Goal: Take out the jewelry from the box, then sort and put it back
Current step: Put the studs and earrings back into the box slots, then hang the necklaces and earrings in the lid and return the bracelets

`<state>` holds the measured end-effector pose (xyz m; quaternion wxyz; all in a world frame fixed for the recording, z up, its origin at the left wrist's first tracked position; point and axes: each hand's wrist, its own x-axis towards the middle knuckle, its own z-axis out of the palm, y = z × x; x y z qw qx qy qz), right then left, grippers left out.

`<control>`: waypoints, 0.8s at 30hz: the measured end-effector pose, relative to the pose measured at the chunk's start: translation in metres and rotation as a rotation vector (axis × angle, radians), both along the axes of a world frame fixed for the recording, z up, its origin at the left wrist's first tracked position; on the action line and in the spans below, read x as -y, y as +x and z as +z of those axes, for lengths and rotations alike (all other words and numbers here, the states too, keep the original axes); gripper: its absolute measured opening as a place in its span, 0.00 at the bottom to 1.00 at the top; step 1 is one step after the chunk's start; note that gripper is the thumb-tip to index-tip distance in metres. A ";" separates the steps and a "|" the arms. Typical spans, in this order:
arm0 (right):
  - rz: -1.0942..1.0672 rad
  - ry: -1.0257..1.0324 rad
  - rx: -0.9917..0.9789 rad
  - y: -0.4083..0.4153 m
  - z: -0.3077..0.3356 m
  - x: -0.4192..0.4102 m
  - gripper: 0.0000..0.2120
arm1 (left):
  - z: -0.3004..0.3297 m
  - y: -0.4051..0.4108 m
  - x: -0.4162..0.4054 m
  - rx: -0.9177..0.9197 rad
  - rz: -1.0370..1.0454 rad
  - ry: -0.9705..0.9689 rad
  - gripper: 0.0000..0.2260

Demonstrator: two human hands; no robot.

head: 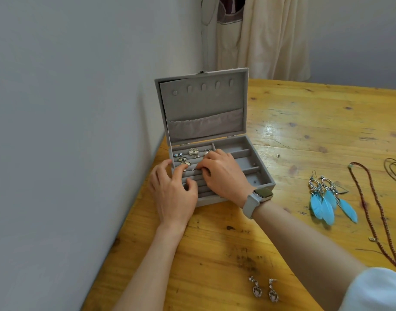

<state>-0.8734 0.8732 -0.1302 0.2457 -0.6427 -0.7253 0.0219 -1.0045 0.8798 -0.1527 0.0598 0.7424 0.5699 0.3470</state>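
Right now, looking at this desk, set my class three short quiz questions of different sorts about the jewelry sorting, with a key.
1. True or false: the jewelry box lid is open.
2. Where do the blue feather earrings lie? A in the box, B on the table, C in a hand.
3. Which wrist wears the watch?

Key: 1 true. 2 B. 3 the right wrist; right hand and left hand both work at the ring rolls.

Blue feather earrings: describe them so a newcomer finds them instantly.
Start at the open grey velvet jewellery box on the yellow wooden table. Look right, past the watch-wearing wrist: the silver earrings with bright blue feathers lie there, the only blue jewellery.
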 end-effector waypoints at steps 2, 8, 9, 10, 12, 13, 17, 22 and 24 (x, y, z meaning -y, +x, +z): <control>-0.017 0.025 -0.037 0.000 0.001 0.001 0.12 | 0.000 0.000 0.000 -0.004 -0.002 0.024 0.13; -0.045 -0.022 -0.386 0.003 0.005 0.009 0.09 | 0.004 0.000 0.007 -0.033 0.012 0.147 0.15; -0.046 -0.028 -0.428 0.004 0.006 0.012 0.09 | 0.005 0.001 0.008 -0.048 0.008 0.166 0.16; -0.048 -0.028 -0.456 0.005 0.008 0.016 0.09 | 0.006 0.001 0.009 -0.061 0.004 0.175 0.16; -0.047 -0.002 -0.495 0.009 0.010 0.029 0.09 | 0.008 0.003 0.011 -0.082 0.004 0.163 0.14; -0.047 0.020 -0.503 0.012 0.011 0.038 0.09 | 0.010 0.003 0.011 -0.092 0.007 0.147 0.12; -0.074 0.147 -0.495 0.038 0.011 0.076 0.09 | 0.023 0.014 0.020 -0.102 -0.002 0.146 0.14; -0.281 0.208 -0.396 0.105 0.003 0.109 0.09 | 0.034 0.069 0.051 -0.051 -0.212 0.203 0.13; -0.419 0.183 -0.354 0.135 -0.002 0.119 0.10 | 0.033 0.099 0.068 -0.023 -0.354 0.155 0.13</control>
